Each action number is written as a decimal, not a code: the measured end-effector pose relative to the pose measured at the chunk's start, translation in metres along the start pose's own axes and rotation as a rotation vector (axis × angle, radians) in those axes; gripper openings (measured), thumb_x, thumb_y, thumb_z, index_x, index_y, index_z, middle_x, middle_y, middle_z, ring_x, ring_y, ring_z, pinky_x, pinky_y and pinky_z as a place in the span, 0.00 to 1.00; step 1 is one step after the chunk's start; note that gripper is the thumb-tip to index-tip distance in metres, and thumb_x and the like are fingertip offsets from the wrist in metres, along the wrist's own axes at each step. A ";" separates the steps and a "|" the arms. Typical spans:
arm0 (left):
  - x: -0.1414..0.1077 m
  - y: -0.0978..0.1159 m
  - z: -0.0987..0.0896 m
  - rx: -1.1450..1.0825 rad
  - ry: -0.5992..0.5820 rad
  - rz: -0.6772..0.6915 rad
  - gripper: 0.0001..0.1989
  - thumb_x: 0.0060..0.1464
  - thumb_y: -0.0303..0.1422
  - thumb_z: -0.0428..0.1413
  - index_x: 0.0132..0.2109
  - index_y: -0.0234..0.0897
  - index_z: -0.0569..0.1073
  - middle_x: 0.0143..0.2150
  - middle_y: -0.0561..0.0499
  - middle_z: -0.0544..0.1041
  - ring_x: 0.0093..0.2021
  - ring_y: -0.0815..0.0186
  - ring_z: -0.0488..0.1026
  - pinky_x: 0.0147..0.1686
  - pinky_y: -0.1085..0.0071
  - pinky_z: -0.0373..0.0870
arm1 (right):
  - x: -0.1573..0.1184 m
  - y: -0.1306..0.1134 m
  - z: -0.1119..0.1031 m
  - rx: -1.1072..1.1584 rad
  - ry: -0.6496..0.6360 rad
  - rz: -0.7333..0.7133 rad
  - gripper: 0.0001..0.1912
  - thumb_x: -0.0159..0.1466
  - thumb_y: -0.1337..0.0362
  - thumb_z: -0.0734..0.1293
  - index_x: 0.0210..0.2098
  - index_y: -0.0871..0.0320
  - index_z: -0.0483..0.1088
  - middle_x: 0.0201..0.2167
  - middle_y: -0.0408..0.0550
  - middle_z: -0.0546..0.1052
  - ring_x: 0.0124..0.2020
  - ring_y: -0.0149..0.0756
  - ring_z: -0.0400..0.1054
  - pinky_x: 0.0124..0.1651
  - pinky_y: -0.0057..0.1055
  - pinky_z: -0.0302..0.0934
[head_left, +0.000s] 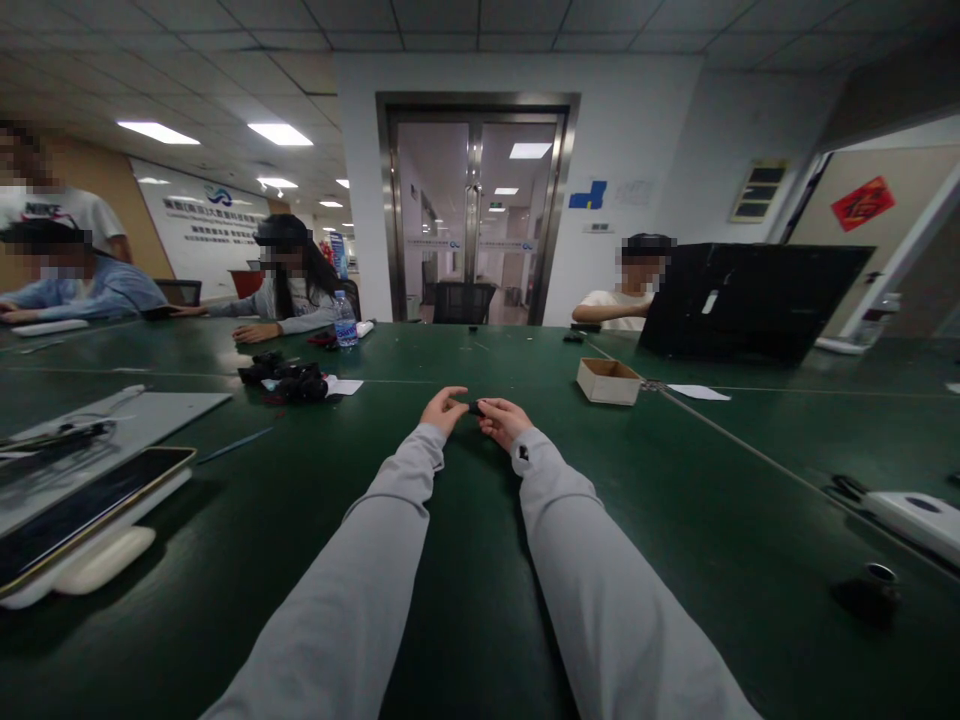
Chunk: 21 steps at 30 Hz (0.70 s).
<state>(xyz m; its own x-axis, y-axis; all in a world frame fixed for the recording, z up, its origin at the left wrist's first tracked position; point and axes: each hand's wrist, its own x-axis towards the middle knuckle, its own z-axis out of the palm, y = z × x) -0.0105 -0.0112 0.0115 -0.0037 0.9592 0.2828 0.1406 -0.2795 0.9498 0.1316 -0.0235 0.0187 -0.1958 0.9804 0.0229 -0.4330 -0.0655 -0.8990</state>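
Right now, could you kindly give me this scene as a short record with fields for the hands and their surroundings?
Left hand grip: thumb and index finger apart, beside the small black object; contact unclear
Right hand grip: closed on the small black object
Object identity: too small to tell
Surface: green table
Right of hands: open box, then black monitor
Left of hands: phone; upright water bottle, farther back
Background: glass doors

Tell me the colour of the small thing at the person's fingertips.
The small thing looks black; the head view, the only one, shows it.
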 end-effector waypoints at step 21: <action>0.004 -0.006 0.003 0.014 0.022 -0.082 0.10 0.47 0.34 0.50 0.37 0.34 0.68 0.18 0.57 0.66 0.15 0.76 0.59 0.16 0.80 0.54 | 0.005 0.004 -0.005 -0.014 -0.026 0.001 0.11 0.47 0.70 0.73 0.29 0.62 0.68 0.17 0.43 0.70 0.16 0.25 0.63 0.18 0.20 0.60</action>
<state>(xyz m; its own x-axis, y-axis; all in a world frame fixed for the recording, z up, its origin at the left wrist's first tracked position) -0.0083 -0.0056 0.0070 -0.0375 0.9776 0.2071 0.1529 -0.1992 0.9680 0.1332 -0.0178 0.0128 -0.2190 0.9752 0.0335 -0.4206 -0.0634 -0.9051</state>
